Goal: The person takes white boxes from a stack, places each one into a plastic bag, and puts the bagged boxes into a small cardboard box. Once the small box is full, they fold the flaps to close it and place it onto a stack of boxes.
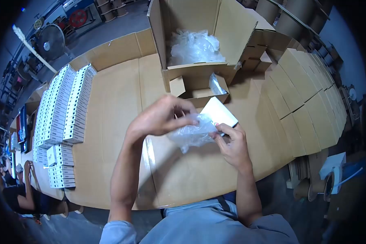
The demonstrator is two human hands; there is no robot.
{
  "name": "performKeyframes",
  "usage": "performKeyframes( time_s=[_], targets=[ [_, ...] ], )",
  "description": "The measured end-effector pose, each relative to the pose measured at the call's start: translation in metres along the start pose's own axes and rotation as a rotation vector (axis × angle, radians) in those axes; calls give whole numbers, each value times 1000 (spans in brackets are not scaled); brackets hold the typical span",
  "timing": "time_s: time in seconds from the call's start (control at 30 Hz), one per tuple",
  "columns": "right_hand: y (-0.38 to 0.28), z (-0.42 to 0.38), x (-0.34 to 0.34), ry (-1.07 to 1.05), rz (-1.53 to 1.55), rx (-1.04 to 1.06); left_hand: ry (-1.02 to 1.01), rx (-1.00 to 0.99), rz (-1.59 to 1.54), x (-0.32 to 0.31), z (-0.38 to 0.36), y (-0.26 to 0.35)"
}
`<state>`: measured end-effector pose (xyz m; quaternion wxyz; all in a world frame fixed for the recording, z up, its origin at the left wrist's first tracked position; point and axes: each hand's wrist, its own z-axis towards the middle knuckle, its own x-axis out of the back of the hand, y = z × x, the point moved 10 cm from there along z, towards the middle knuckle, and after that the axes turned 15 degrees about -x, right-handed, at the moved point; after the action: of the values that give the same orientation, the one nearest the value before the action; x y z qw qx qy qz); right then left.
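Note:
A small white box (216,112) with a bit of red print sits partly inside a clear plastic bag (190,134), above the cardboard-covered table. My left hand (163,116) comes over from the left, its fingers closed on the bag. With thumb and fingers my right hand (233,145) grips the lower right edge of the white box, where the bag meets it. The bag hangs crumpled below my left fingers. My fingers and the plastic hide part of the box.
Stacked small white boxes (55,107) line the table's left side. An open carton (199,10) of plastic bags (195,46) stands at the back, a low cardboard tray (203,101) before it. Flat cardboard pieces (305,110) are piled right. Another person (26,195) sits at far left.

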<state>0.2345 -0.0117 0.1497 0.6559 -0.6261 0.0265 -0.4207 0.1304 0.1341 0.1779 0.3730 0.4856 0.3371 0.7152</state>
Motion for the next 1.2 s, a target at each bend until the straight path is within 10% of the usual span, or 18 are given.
performKeyframes(
  time_s=[0.2,0.3,0.47,0.6,0.9,1.03,1.2],
  targets=[
    [58,-17,-17,-70,198,-184,616,-12,-6,54,-17,-5],
    [70,-22,-15,-88,203,-279,454,-464,348,32,-16,51],
    [38,-24,-5,-48,80,-220,189,-230,657,-24,-5,57],
    [19,-28,-5,-38,-98,11,105,-83,408,-27,4,29],
    [67,-32,-10,-31,161,-336,1092,-178,-146,28,-75,-37],
    [68,-31,-14,5,187,-351,795,171,-332,-61,-76,-57],
    [82,-32,-22,-4,242,-370,931,209,-432,-71,-97,-73]
  ],
)
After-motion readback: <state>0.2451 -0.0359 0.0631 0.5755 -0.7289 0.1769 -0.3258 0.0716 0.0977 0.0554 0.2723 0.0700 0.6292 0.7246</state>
